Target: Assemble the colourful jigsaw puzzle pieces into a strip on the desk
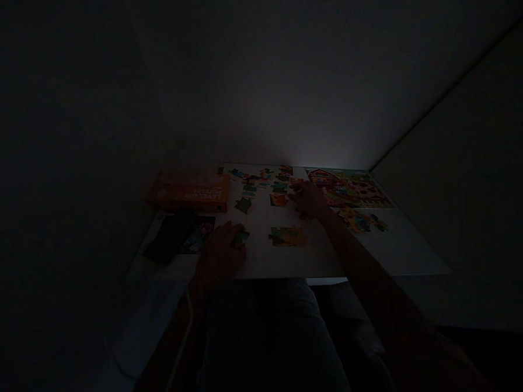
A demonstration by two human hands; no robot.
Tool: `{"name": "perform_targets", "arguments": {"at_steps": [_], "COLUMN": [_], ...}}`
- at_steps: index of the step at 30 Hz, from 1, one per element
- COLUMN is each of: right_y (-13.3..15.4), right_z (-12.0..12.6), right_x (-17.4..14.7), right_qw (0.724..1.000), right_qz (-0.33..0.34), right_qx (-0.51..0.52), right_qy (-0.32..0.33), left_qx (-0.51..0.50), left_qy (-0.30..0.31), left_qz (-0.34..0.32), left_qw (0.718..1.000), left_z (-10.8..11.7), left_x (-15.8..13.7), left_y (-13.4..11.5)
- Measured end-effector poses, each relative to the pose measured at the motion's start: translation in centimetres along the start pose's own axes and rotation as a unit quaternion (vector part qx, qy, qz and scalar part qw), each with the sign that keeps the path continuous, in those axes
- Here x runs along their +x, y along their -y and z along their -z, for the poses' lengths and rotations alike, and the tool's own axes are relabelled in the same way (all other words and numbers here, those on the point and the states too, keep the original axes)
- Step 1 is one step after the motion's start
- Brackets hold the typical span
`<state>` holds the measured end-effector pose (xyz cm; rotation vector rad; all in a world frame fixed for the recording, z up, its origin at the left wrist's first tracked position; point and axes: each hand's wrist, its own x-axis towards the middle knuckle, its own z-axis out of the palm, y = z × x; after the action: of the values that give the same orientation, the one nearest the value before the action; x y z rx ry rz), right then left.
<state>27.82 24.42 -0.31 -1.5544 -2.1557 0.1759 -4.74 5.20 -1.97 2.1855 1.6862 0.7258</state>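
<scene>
The scene is very dark. My left hand [223, 248] rests low on the left part of the white table, its thumb and fingers curled around a greenish puzzle piece [241, 238]. Farther forward, my right hand [309, 199] reaches down among loose puzzle pieces; its fingertips are at an orange-red piece [296, 183], and the dimness hides whether they grip it. Just left of that hand lies a red and yellow piece [278, 200]. Between my hands, nearer to me, is a small group of pieces [287, 236], green and orange, that look joined.
An orange puzzle box [189, 191] stands at the back left. In front of it are a dark cloth-like object [169, 236] and a dark picture [197, 234]. A farm picture [353, 188] lies at the back right, with more pieces [361, 220] before it. Loose pieces [250, 188] spread along the back.
</scene>
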Motion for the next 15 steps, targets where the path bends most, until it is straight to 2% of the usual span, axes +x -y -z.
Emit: {"name": "perform_targets", "arguments": {"at_steps": [3, 8, 12, 15], "right_y": [-1.2, -2.8, -3.9, -4.5], "right_z": [-0.8, -2.5, -3.0, -2.9], "right_x": [2.5, 3.4, 3.9, 4.2], "right_qw": [1.0, 0.998, 0.998, 0.998], "right_qz": [-0.01, -0.017, -0.014, -0.013], "right_qx": [-0.003, -0.003, -0.012, -0.015], "right_qy": [0.026, 0.054, 0.054, 0.056], "left_qx": [-0.018, -0.047, -0.033, -0.01], "left_qy": [0.022, 0.056, 0.027, -0.017], "left_qz": [0.0, -0.016, -0.011, -0.041], "left_qw": [1.0, 0.997, 0.999, 0.999], "left_z": [0.4, 0.9, 0.4, -0.3], "left_x": [-0.4, -0.6, -0.3, -0.2], "left_y": [0.5, 1.7, 2.7, 3.0]}}
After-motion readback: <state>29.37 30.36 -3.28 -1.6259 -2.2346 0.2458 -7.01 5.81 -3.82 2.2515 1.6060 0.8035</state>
